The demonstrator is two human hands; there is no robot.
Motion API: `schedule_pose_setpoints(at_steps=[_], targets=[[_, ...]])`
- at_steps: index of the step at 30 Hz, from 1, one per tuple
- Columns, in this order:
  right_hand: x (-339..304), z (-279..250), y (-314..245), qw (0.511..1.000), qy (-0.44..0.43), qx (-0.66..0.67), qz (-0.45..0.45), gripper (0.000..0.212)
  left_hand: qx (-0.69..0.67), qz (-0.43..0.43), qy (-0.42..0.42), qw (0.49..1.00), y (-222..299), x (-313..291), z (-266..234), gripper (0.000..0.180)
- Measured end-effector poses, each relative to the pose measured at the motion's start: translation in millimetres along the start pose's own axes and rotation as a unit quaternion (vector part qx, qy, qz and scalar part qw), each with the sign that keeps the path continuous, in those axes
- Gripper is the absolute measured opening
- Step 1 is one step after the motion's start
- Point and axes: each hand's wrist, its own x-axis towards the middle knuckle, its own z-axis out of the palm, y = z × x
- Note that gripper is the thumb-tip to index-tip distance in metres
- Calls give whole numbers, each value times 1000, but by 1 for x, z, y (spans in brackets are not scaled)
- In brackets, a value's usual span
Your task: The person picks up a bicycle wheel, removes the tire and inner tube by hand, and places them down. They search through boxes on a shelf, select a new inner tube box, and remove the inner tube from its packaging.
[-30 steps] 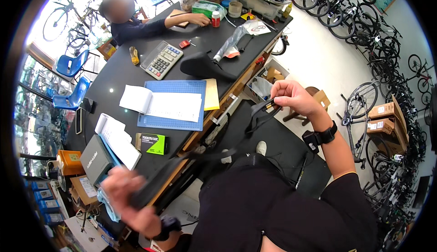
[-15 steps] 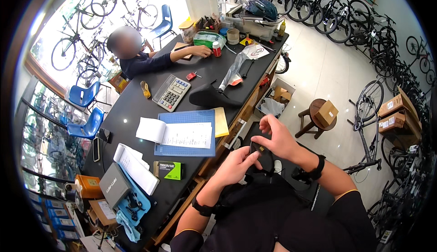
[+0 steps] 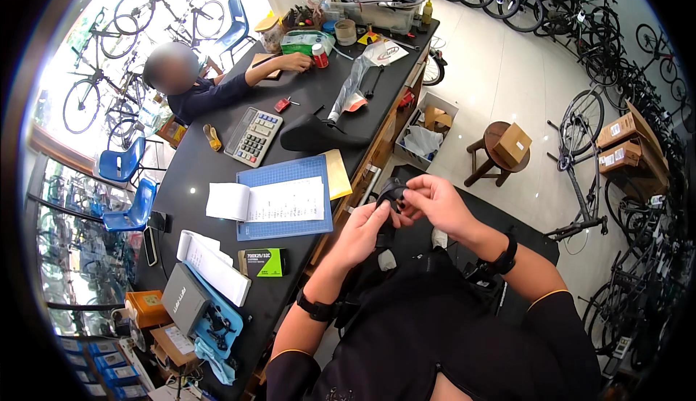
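Note:
Both my hands are raised in front of my body, close to the counter's edge. Between them is a small, dark, curved black object (image 3: pixel 392 190) with a tiny brass-coloured detail; its exact kind cannot be made out. My left hand (image 3: pixel 362 232) grips its lower side, thumb pressed on it. My right hand (image 3: pixel 438 202) pinches the other side between thumb and fingers. On the counter to the left lie a blue cutting mat (image 3: pixel 283 230) with an open notepad (image 3: pixel 286 199), a black bicycle saddle (image 3: pixel 319 134) on its post, and a green-and-black box (image 3: pixel 263 262).
A black counter (image 3: pixel 192 201) runs diagonally on my left, holding a calculator (image 3: pixel 254 136) and a grey box (image 3: pixel 185 298). Across it, another person's hand (image 3: pixel 295 62) rests near a red-and-white bottle (image 3: pixel 320 56). Right of me stand a wooden stool (image 3: pixel 496 137) with a carton and rows of bicycles.
My right hand has come down and now pinches the black object, which shows more plainly. The hands have shifted slightly left. The whole view has turned a little.

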Motion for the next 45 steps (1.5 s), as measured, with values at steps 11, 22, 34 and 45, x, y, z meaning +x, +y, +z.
schedule_pose_setpoints(at_steps=[11,22,34,45], targets=[[-9,8,-1,992,52,-66,-92,19,326,133,-16,936,7,-8,12,23],[-71,-20,-36,972,103,-147,-152,30,101,99,-61,988,13,22,50,34],[-109,-44,-32,942,143,-135,-271,24,84,120,-106,984,6,46,74,30],[-107,-52,-35,930,96,-206,-287,38,21,128,-109,986,9,31,75,37]])
